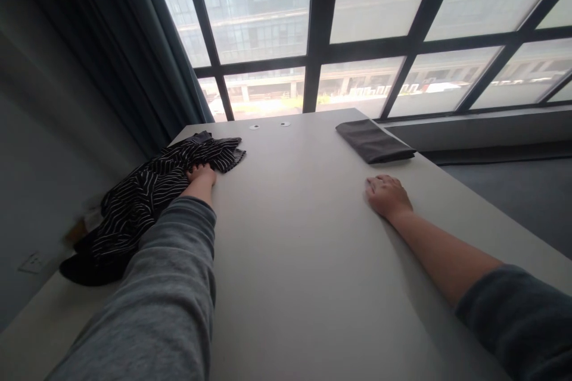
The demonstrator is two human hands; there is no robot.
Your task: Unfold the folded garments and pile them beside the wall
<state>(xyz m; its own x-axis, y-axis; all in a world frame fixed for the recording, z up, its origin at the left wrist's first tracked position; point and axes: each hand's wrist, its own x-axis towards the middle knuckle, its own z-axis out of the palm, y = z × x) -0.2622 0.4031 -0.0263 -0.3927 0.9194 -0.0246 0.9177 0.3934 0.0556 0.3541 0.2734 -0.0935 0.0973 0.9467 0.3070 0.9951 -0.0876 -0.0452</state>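
Note:
On the left of the white table lies a crumpled heap of black clothing with thin white stripes (147, 187). My left hand (202, 175) is on its right side, with the fingers curled into the striped cloth and the tips partly hidden in its folds. At the right, my right hand (388, 195) is low over the table, its fingers drawn in together and no object visible in them. Just beyond that hand, apart from it, a dark grey folded cloth (375, 141) lies flat near the table's right edge.
The white table (286, 238) reaches toward a large dark-framed window (319, 41). Two small round fittings (285, 124) are set near its far edge. A dark blue curtain (129, 41) and a wall with a socket plate (31, 262) stand on the left.

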